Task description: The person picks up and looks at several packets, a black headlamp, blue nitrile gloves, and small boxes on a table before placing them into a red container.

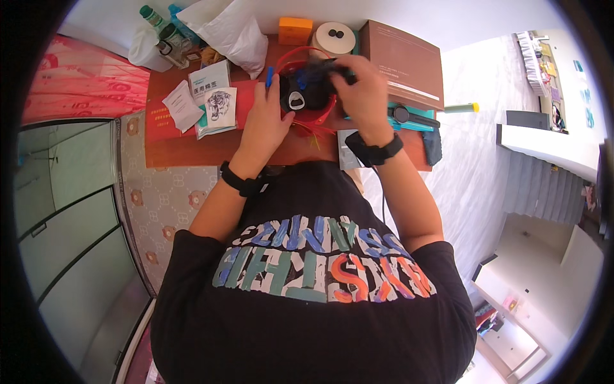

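A red basket with a thin red handle stands on the brown table before me. Inside it lie black items, one with a grey oval ring, and something dark blue. My left hand grips the basket's left side, its thumb near the grey ring. A slim blue object shows at its fingertips; whether it is held cannot be told. Over the basket's right side, my right hand has its fingers closed around a dark item, blurred by motion. Red and yellowish strands hang at the basket's front.
Behind the basket stand an orange box, a round white lid and a large brown box. A black watch lies at right. Packets, a tiger-head card, a white bag and bottles are at left.
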Action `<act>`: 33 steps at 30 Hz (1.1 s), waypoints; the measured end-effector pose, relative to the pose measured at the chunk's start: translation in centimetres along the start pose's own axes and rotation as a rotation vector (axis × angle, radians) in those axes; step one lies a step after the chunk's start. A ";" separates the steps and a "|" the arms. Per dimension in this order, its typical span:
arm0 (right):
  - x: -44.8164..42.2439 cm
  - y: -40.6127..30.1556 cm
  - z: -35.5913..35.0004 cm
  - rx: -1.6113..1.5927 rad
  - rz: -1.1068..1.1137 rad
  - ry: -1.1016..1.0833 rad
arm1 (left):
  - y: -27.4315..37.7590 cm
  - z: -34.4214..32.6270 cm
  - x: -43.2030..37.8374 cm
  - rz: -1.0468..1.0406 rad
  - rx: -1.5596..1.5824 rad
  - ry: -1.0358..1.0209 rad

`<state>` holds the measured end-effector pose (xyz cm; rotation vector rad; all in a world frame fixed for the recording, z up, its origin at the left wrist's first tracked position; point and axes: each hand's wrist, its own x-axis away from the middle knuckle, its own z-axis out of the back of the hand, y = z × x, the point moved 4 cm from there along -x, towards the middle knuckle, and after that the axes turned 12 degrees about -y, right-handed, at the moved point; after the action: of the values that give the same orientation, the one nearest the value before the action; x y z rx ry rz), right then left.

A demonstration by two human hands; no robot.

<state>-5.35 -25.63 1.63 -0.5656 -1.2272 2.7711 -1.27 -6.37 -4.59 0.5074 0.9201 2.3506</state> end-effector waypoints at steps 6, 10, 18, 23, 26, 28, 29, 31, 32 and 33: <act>-0.4 0.1 -4.4 0.210 0.098 -0.098 | 0.2 0.3 0.3 -0.072 -0.043 0.107; -1.2 2.0 -6.8 0.307 0.071 -0.153 | 0.3 0.5 0.4 -0.040 -0.064 0.097; -0.2 -0.4 -6.1 0.707 0.241 -0.152 | -0.2 0.4 0.6 -0.003 0.013 0.077; 1.8 0.8 -7.3 0.305 0.130 -0.515 | -0.1 0.2 0.5 -0.068 -0.051 0.125; 2.7 2.3 -8.2 0.436 0.143 -0.547 | -0.2 0.2 0.5 -0.074 -0.043 0.132; 2.8 2.5 -8.0 0.458 0.158 -0.420 | -0.7 -0.1 0.4 -0.060 -0.033 0.139; 2.8 2.6 -7.9 0.469 0.166 -0.357 | -0.7 -0.2 0.4 -0.065 -0.031 0.143; 2.7 2.2 -7.7 0.542 0.141 -0.359 | -0.7 -0.2 0.4 -0.072 -0.028 0.151; 2.6 1.9 -7.6 0.578 0.128 -0.360 | -0.6 -0.2 0.4 -0.050 -0.015 0.124; 2.5 1.9 -7.8 0.622 0.110 -0.392 | -0.3 -0.1 0.4 -0.029 0.000 0.096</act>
<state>-4.77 -20.94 -5.28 -0.0363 -0.3020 3.2098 -1.53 -5.96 -4.75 0.3809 0.9641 2.3660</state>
